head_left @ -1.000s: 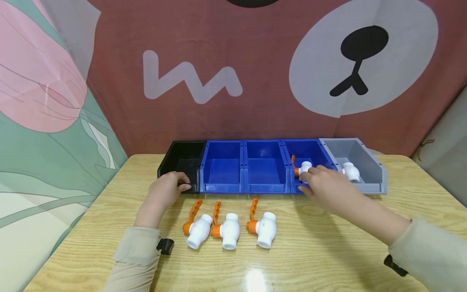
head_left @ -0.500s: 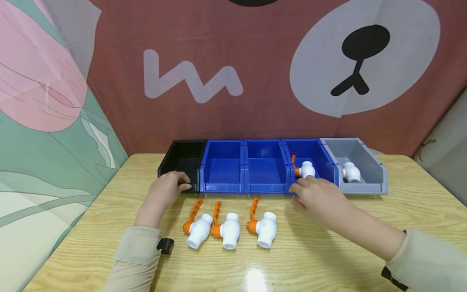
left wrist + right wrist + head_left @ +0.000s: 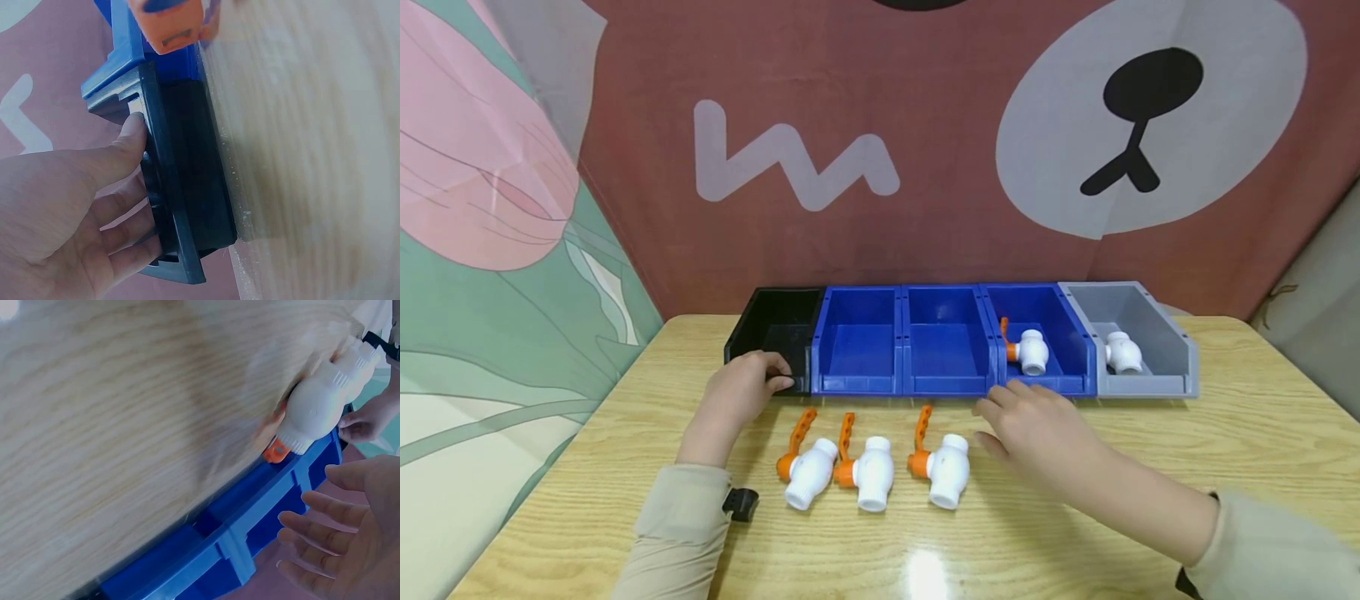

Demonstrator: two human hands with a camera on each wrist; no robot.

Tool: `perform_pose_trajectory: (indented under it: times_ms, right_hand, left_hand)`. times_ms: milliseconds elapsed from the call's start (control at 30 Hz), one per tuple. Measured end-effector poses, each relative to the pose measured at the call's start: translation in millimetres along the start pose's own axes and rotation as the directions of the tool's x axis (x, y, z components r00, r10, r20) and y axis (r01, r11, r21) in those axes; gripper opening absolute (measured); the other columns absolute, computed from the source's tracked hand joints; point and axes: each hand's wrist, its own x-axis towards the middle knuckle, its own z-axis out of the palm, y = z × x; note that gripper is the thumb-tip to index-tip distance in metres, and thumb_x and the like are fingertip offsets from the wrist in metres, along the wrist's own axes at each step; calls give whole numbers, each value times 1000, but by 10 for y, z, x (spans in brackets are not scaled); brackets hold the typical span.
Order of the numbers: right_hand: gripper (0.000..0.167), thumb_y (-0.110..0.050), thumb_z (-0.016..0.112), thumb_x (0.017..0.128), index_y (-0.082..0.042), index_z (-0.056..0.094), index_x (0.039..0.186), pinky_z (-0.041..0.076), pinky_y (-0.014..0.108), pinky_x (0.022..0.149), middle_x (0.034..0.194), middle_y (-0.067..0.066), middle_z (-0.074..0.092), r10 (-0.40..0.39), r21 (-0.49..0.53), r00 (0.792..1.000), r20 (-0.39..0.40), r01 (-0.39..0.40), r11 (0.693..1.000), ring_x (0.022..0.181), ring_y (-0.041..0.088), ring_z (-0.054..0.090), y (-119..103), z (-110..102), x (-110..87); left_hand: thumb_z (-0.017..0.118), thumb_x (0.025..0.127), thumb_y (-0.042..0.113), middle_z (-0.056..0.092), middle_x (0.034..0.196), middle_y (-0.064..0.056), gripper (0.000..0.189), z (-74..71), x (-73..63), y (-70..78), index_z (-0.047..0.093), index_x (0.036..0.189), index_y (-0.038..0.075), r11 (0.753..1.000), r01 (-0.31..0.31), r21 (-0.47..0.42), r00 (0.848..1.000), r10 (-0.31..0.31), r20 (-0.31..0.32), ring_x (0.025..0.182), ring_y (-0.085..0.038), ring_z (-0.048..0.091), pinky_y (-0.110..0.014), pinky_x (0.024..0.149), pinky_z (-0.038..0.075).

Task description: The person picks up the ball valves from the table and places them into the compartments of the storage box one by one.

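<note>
My right hand point(image 3: 1037, 429), fingers apart, has drawn back from the rightmost blue plastic bin point(image 3: 1078, 385), leaving a white plastic ball valve point(image 3: 1033, 352) inside; that placement looks done. Its orange lever point(image 3: 1003, 328) points far; the body's long axis runs near to far. My left hand point(image 3: 741, 387) pinches the lip of the black plastic bin point(image 3: 784, 318).

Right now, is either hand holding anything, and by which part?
The right hand holds nothing. The left hand touches the black bin's front rim; whether it actually grips it there cannot be told.
</note>
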Motion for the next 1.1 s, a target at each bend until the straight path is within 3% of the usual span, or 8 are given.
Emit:
perform_pose_trajectory:
  times_ms: [333,600,833,1100]
  right_hand:
    - [26,-26,80,83,-8,71,98,55,39,75,91,2,65,16,68,1000,13,-17,998,83,21,61,-178,-28,17]
    - [28,-32,77,87,-9,71,101,56,43,81,96,2,67,16,107,994,106,-27,994,90,23,63,-313,-73,49]
    - [33,-38,75,87,-10,71,106,55,51,85,102,5,68,13,124,993,119,-28,992,97,27,65,-372,-40,50]
    - [49,-54,70,86,-13,71,112,52,50,91,110,5,69,28,152,983,182,-56,987,105,28,64,-423,-18,65]
  left_hand:
    - [71,93,20,68,93,-6,12,-2,7,2,73,98,9,1000,2,2,1000,-2,7,81,-23,62,-45,76,54]
    - [70,93,20,68,94,-7,13,-6,3,8,73,99,9,1000,12,0,1000,-12,12,82,-24,63,-45,77,54]
    - [70,94,21,68,95,-7,13,-10,5,15,73,99,9,1000,18,-1,1000,-18,15,84,-25,63,-45,78,54]
    - [70,94,20,67,94,-7,13,-13,3,13,73,100,9,1000,20,-3,999,-20,26,84,-25,63,-45,77,54]
